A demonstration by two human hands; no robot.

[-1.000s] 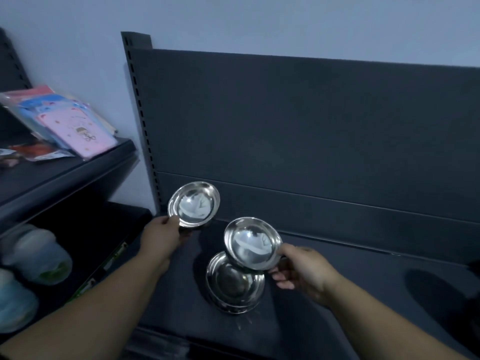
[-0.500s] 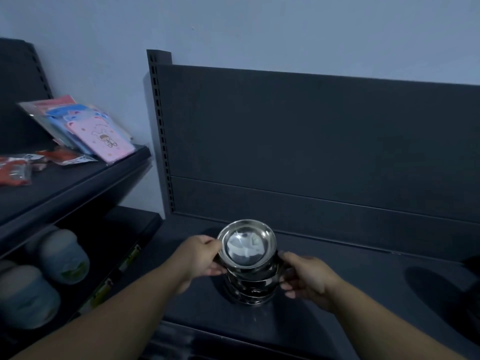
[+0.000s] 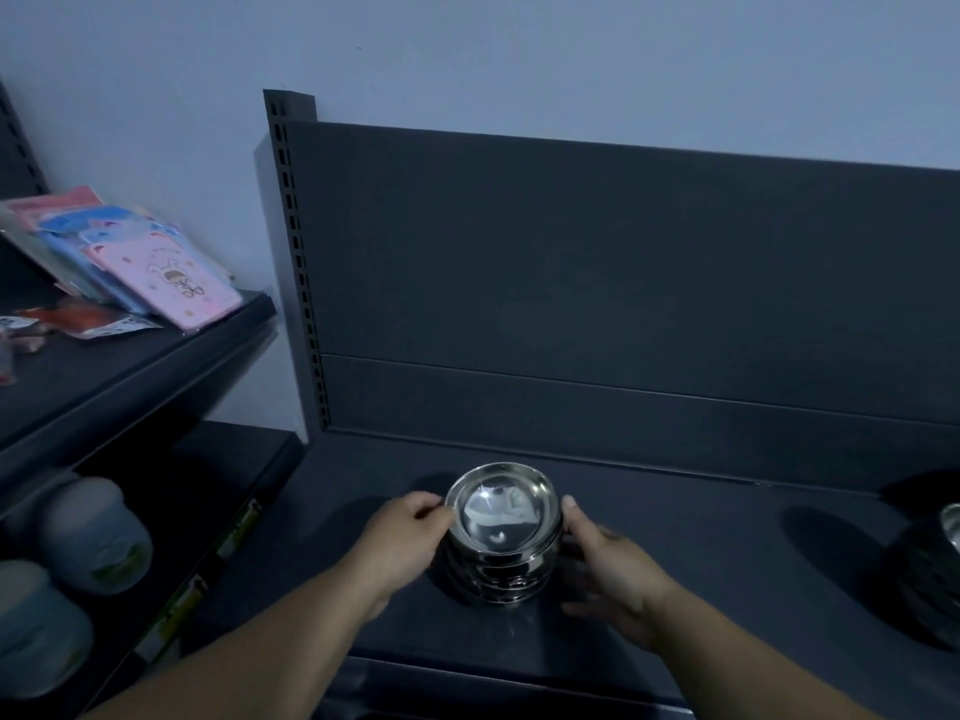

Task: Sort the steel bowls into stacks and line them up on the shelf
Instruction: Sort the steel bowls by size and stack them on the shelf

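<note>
Steel bowls (image 3: 501, 543), nested in one stack, with fingers of the left hand (image 3: 402, 537) curled round its left side and the right hand (image 3: 610, 569) gripping its right. Stack sits on the dark shelf (image 3: 701, 553); another bowl (image 3: 952, 527) far right of it.

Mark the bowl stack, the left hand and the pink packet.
bowl stack (image 3: 503, 518): head view, inside of the top bowl.
left hand (image 3: 410, 535): head view, back of the hand.
pink packet (image 3: 179, 280): head view, front face.
</note>
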